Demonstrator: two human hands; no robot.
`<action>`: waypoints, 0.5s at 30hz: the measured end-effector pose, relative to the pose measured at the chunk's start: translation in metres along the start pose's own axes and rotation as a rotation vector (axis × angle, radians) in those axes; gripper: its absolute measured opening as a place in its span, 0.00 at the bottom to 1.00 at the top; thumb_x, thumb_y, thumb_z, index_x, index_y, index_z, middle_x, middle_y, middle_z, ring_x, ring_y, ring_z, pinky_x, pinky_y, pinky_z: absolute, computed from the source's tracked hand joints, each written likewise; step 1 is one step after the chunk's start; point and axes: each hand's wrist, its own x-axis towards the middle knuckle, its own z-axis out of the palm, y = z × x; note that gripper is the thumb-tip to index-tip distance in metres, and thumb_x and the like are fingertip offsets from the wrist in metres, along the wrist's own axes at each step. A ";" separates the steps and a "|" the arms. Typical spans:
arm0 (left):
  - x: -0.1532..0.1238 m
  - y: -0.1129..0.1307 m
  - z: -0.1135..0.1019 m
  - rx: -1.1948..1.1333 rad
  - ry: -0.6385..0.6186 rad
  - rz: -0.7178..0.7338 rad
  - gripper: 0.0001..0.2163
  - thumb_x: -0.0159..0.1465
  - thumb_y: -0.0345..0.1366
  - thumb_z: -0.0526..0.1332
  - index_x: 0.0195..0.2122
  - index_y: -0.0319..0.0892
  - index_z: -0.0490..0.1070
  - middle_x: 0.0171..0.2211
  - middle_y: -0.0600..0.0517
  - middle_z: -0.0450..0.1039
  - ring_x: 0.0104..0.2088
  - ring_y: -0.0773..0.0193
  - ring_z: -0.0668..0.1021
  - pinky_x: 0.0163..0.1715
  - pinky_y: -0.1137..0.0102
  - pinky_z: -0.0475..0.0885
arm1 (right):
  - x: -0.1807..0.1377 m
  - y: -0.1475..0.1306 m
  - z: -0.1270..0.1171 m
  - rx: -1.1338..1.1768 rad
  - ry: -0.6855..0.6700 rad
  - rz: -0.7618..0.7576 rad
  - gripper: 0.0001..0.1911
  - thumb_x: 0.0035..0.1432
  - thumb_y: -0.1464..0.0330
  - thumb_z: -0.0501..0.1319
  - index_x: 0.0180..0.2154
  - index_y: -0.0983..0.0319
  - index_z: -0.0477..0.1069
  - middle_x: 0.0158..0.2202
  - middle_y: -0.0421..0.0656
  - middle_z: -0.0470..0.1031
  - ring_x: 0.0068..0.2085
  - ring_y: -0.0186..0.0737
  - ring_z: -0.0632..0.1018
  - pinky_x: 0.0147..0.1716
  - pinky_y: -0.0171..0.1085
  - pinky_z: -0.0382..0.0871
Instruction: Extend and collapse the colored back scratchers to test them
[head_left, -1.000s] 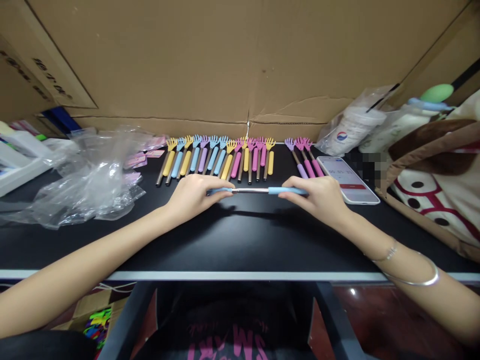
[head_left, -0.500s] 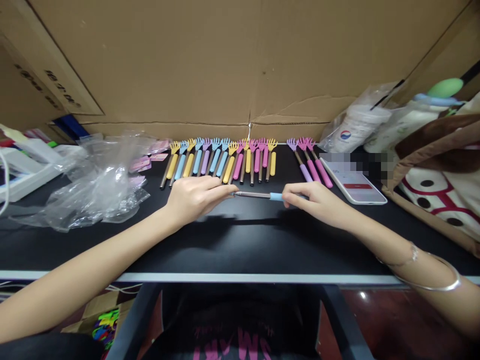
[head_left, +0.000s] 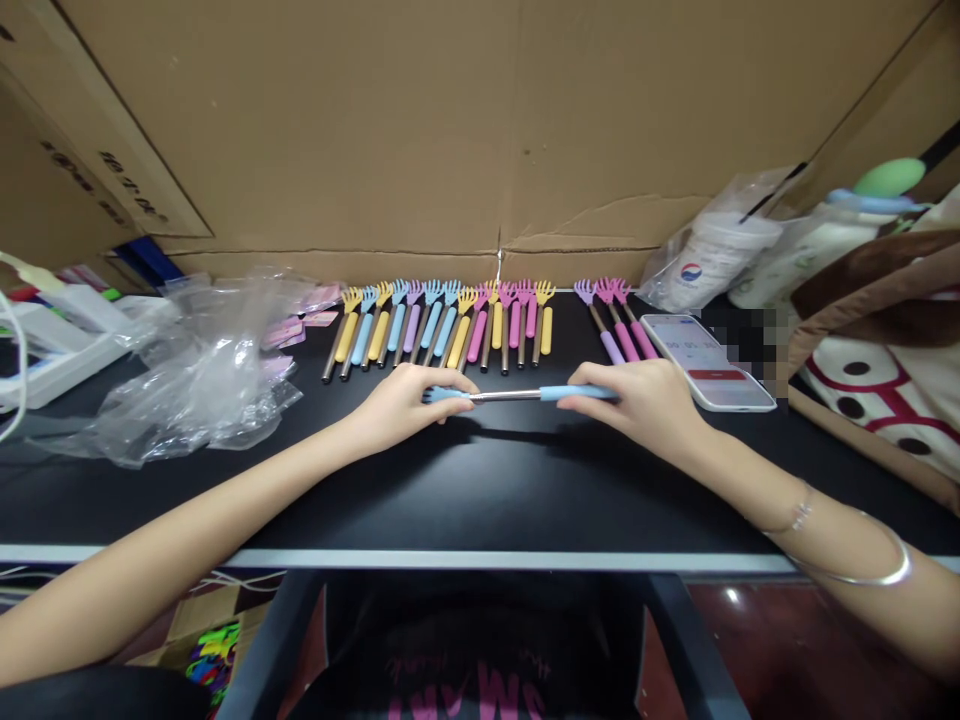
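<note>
A blue back scratcher (head_left: pixel 510 395) with a metal shaft is held level above the black table, between both hands. My left hand (head_left: pixel 409 400) pinches it at the blue claw end, fingers closed. My right hand (head_left: pixel 637 395) is closed round its blue grip, thumb and fingers pressed together. Behind my hands lies a row of several back scratchers (head_left: pixel 454 335) in yellow, blue, purple and pink, claws toward the cardboard. A smaller group, one purple and two pink back scratchers (head_left: pixel 621 325), lies right of that row.
A phone (head_left: pixel 709 375) lies at the right, with a lidded cup (head_left: pixel 716 255) behind it and a bag (head_left: pixel 877 370) beside it. Crumpled clear plastic bags (head_left: pixel 217 370) and a white power strip (head_left: pixel 75 345) occupy the left. Cardboard (head_left: pixel 375 130) stands along the back.
My left hand has turned, so the blue claw now shows between its fingers. My right hand's grip has shifted, showing more of the blue handle.
</note>
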 end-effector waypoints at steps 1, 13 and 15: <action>0.001 0.000 0.000 -0.050 -0.027 -0.011 0.13 0.62 0.44 0.59 0.38 0.40 0.76 0.32 0.53 0.77 0.23 0.70 0.73 0.29 0.75 0.66 | -0.001 0.000 0.000 -0.033 0.028 -0.035 0.29 0.59 0.44 0.49 0.27 0.59 0.74 0.17 0.39 0.70 0.19 0.31 0.67 0.22 0.33 0.50; 0.000 0.001 -0.001 -0.092 -0.039 -0.038 0.13 0.61 0.44 0.60 0.38 0.40 0.76 0.33 0.53 0.77 0.23 0.71 0.73 0.28 0.75 0.66 | -0.003 -0.003 0.001 -0.207 0.155 -0.167 0.25 0.61 0.48 0.52 0.28 0.60 0.74 0.19 0.38 0.72 0.21 0.30 0.70 0.21 0.32 0.51; -0.002 0.003 0.000 0.001 0.040 0.002 0.12 0.62 0.43 0.60 0.38 0.41 0.77 0.34 0.53 0.78 0.24 0.69 0.74 0.28 0.74 0.66 | -0.002 -0.004 0.001 -0.174 0.141 -0.132 0.27 0.62 0.47 0.49 0.28 0.60 0.74 0.17 0.38 0.70 0.20 0.30 0.69 0.21 0.32 0.51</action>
